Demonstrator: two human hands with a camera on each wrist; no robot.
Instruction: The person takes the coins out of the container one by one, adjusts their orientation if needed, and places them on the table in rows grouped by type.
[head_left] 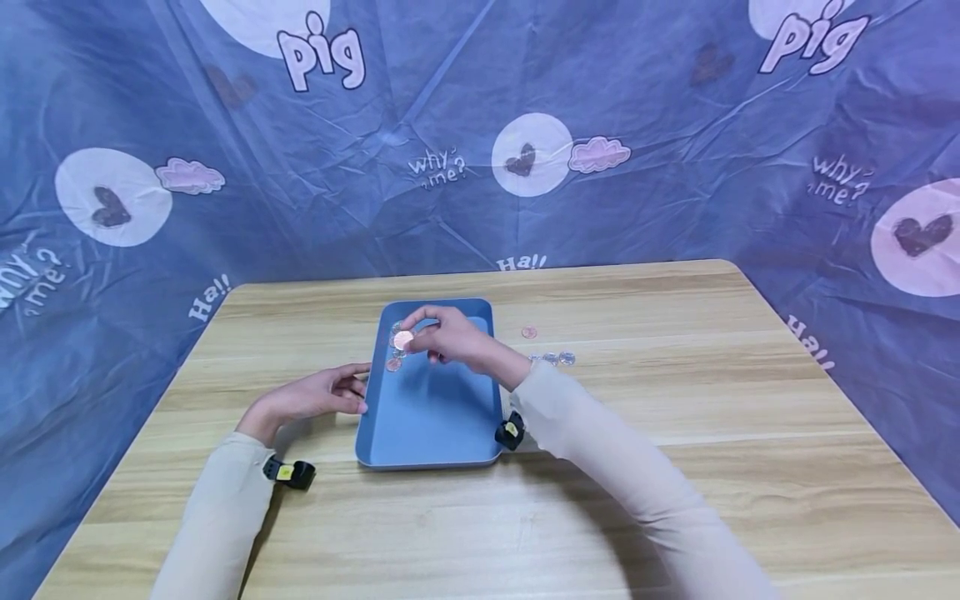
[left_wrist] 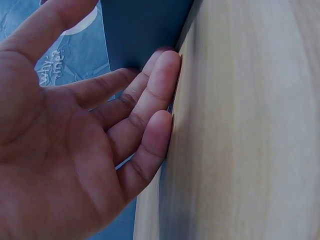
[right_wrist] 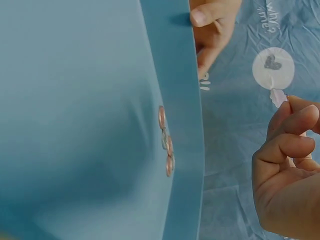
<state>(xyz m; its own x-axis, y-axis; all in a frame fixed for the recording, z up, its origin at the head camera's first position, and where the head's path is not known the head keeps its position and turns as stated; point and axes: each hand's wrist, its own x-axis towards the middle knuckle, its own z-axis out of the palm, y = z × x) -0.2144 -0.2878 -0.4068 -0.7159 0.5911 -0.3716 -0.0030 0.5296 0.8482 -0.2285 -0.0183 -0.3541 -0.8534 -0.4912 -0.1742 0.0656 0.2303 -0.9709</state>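
Observation:
My right hand (head_left: 453,337) is over the far left part of a blue tray (head_left: 435,417), pinching a shiny copper-coloured coin (head_left: 403,340) between thumb and forefinger. Below it, several coins (head_left: 393,365), copper and silver, lie in the tray along its left wall; the right wrist view shows this row of coins (right_wrist: 169,145) overlapping one another. My left hand (head_left: 322,393) rests beside the tray's left wall, fingers loosely bent and touching its outside. In the left wrist view, fingertips (left_wrist: 167,70) of that hand lie right at the wooden tabletop beside the tray.
Right of the tray, a copper-coloured coin (head_left: 529,332) lies on the wooden table (head_left: 675,400). Nearer, a short row of silver coins (head_left: 567,358) is partly hidden by my right sleeve (head_left: 600,442). A blue printed cloth (head_left: 450,100) hangs behind the table.

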